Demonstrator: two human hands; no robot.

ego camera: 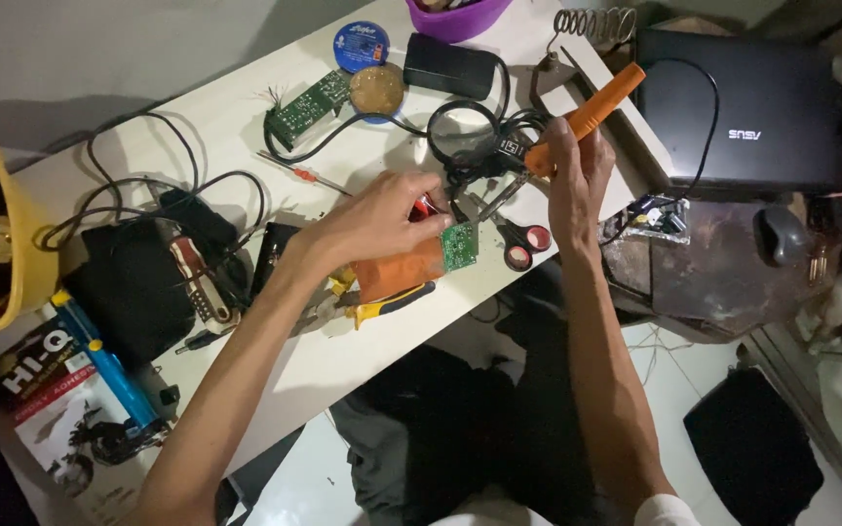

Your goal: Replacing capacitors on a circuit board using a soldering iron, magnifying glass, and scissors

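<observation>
My left hand [377, 219] pinches a small green circuit board [459, 245] and holds it above an orange block [397, 272] near the front edge of the white table [216, 127]. My right hand [577, 175] grips an orange soldering iron [592, 109], its metal tip [499, 202] slanting down toward the board. Red-handled scissors [523, 244] lie just right of the board.
A second green circuit board [309, 105], a round tin of flux [376, 89], a magnifying glass [461, 131], a black adapter [448, 63] and tangled black cables lie behind. A closed black laptop [743, 107] and a mouse [780, 234] sit right. Yellow-handled pliers [392, 304] lie near my left wrist.
</observation>
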